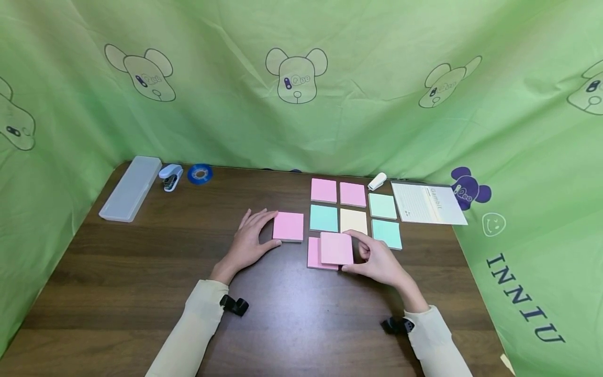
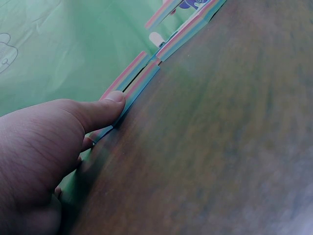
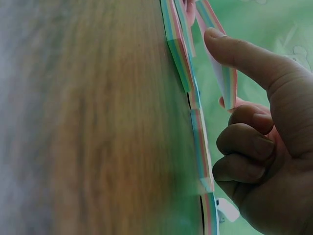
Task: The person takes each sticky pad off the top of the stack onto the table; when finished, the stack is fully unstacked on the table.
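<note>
My right hand [image 1: 379,262] pinches a light pink sticky note pad [image 1: 336,248] by its edges, between thumb and index finger. In the right wrist view this raised pad [image 3: 227,83] shows coloured layers, and the other fingers are curled. Beneath it, partly covered, lies another pink pad [image 1: 313,256]. Farther left, my left hand [image 1: 247,243] holds a pink sticky note pad [image 1: 288,226] on the table, thumb at its near edge and index finger at its far corner. In the left wrist view the thumb [image 2: 105,110] lies against the striped side of a pad.
Beyond the hands lie pink pads [image 1: 323,190], a blue pad [image 1: 323,218], a cream pad [image 1: 353,221] and green pads [image 1: 382,206]. A white object [image 1: 377,181] and notepad [image 1: 426,203] sit back right. Back left are a case [image 1: 132,189], stapler [image 1: 171,177] and blue tape [image 1: 200,174].
</note>
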Motion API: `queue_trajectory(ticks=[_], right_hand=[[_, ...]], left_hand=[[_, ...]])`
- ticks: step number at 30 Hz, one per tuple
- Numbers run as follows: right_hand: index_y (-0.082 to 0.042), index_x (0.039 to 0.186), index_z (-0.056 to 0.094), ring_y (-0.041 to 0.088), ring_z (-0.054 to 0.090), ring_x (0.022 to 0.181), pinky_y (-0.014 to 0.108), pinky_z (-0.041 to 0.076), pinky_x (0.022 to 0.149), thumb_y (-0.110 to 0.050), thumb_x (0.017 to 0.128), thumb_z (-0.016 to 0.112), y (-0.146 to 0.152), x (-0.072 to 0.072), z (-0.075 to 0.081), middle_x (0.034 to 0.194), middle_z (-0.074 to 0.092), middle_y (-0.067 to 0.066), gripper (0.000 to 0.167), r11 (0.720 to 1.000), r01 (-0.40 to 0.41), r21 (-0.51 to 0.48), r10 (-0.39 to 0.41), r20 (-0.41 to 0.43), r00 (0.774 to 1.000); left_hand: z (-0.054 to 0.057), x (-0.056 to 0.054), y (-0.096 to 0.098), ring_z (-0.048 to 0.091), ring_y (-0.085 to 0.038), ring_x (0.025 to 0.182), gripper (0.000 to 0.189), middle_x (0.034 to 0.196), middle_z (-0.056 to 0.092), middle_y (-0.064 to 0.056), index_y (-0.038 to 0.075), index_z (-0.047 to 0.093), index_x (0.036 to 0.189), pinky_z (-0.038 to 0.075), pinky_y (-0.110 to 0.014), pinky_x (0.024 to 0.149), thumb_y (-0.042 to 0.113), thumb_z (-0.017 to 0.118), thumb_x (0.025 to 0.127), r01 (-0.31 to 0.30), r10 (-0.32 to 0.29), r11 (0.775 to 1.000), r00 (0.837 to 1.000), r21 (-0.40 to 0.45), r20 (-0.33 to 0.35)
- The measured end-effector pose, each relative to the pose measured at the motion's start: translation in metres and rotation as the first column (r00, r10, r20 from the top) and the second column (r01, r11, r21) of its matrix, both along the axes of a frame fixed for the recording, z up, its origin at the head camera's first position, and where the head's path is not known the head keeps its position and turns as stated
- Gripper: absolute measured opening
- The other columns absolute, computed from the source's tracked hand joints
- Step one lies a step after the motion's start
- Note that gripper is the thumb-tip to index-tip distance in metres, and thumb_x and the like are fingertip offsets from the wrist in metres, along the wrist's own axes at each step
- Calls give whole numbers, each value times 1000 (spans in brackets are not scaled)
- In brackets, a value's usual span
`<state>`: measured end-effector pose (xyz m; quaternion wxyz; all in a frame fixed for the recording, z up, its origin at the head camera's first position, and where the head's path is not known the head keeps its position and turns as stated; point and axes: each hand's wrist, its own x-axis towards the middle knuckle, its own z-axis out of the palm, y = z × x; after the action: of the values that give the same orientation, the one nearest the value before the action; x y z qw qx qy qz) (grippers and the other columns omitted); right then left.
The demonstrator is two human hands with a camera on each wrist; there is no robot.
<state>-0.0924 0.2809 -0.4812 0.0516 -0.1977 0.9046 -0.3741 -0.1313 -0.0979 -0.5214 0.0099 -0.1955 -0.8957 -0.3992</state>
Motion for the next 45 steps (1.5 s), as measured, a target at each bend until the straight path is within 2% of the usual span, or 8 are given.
queue_trajectory(ticks=[12,34,45], right_hand=[[-7,149,65,5,31,70,25,30,67,-23,80,103,20,7,-1,76,32,-9,80,1000,24,13,-24,46,999],[-7,149,65,2,29,69,26,35,70,-20,79,103,46,15,-4,75,28,-15,81,997,44,57,-46,29,999],[-5,149,65,1,30,67,25,33,67,-23,81,102,49,16,-4,74,31,-14,80,996,34,88,-35,17,999]], left_hand=[[0,-1,0,40,-40,161,79,165,56,-17,8,55,163,6,-57,140,28,90,96,2,-2,1000,1000,2,-13],[-1,0,0,40,-39,162,80,164,57,-17,8,55,163,6,-57,140,29,91,95,6,-6,1000,1000,0,-7],[0,0,-1,41,-39,161,80,164,57,-17,8,55,163,6,-56,140,28,91,95,6,-5,1000,1000,3,-15]])
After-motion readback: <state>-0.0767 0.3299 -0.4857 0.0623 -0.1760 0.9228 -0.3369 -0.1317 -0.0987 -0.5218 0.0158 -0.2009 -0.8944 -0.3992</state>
